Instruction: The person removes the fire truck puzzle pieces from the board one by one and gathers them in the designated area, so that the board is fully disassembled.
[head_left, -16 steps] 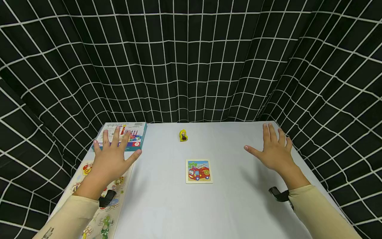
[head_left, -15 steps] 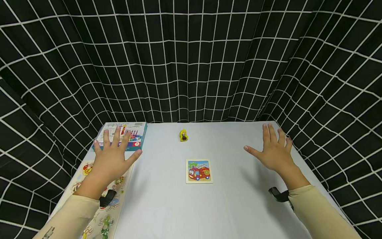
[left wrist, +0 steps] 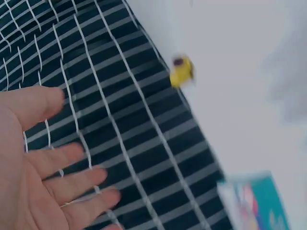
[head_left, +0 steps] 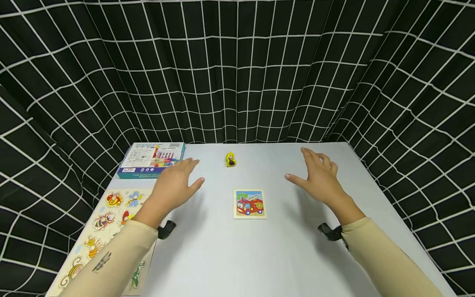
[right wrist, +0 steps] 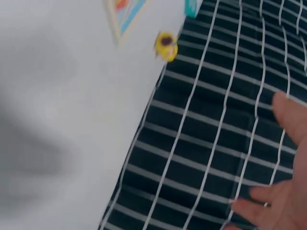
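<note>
My left hand (head_left: 173, 185) hovers over the table's left part, fingers extended and holding nothing, close to the flat box. The right hand (head_left: 322, 180) hangs above the right part, thumb pointing inward, its fingers slightly bent around no object. Between the two hands lies a small square picture puzzle (head_left: 250, 204) with a red fire truck on it. Farther back is a small yellow figure (head_left: 230, 159), blurred in the left wrist view, where the left palm shows bare. Neither hand touches anything.
A teal and white box (head_left: 151, 160) lies at the back left. In front of it, a wooden board (head_left: 107, 206) with insect pictures is partly covered by the left sleeve. Black grid-patterned cloth (head_left: 237, 74) encloses the white table (head_left: 222, 255) at the back and sides.
Both hands have moved inward, the left one to the right and the right one to the left. The fingers are less spread. The head view has shifted slightly.
</note>
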{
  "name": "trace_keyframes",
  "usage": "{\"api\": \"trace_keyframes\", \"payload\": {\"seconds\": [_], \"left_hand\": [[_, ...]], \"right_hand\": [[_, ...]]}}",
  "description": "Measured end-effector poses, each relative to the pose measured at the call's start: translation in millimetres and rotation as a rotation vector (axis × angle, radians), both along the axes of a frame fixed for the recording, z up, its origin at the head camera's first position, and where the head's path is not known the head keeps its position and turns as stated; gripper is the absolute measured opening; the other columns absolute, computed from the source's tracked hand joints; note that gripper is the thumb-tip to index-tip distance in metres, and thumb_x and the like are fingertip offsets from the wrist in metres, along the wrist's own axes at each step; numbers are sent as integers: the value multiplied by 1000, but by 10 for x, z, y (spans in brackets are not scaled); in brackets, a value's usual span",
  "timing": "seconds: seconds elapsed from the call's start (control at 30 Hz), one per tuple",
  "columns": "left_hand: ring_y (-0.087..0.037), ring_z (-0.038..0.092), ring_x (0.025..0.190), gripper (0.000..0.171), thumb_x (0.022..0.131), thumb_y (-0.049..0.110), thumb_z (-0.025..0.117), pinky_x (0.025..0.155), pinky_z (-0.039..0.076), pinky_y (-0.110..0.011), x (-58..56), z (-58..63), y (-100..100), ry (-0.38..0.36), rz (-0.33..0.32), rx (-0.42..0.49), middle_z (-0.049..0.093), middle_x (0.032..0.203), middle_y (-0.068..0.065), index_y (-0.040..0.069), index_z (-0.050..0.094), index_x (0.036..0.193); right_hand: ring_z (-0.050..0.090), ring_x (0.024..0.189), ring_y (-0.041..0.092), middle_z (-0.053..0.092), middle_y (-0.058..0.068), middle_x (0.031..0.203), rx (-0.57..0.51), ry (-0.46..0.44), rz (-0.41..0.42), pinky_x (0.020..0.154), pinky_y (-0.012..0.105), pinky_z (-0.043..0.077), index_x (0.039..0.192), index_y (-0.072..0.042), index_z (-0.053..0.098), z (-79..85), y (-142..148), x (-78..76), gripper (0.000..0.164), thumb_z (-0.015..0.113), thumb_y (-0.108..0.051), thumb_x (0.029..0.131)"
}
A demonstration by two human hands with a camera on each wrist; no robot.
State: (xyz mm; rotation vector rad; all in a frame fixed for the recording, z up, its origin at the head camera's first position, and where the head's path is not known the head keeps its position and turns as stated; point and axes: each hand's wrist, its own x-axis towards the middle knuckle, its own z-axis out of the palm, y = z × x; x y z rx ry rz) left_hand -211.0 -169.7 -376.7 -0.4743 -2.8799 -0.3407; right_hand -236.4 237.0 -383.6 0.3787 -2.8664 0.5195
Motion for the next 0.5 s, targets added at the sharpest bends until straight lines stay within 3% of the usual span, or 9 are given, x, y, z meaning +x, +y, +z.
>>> {"api": "trace_keyframes", "payload": {"seconds": [0.1,0.23,0.37,0.5], "left_hand": [[-27,59,115,48,95,42,60,92,46,-47,-153,-109,329,-22,-66,47,63,126,-10,11,61,131],[-17,62,92,39,94,40,62,77,50,-38,-325,-371,758,-99,-122,49,64,106,-2,16,66,125],[-16,59,85,42,93,43,62,73,50,-35,-359,-655,1062,-237,-142,5,58,105,-1,19,65,128],[-16,56,81,49,92,47,64,72,50,-36,-321,-897,1256,-312,-146,-37,56,106,-3,21,62,133]], "right_hand": [[35,128,40,50,15,140,-20,-45,63,98,61,15,143,-9,47,-38,-213,-147,75,66,-56,88],[51,113,30,66,6,117,-5,-164,111,96,53,21,121,-13,68,-236,-449,-312,43,73,-40,88],[60,101,26,69,0,101,27,-296,147,93,52,29,103,-14,74,-511,-605,-368,23,73,-33,89],[61,96,24,70,-2,97,62,-357,150,90,52,33,100,-16,74,-738,-677,-360,20,72,-33,89]]}}
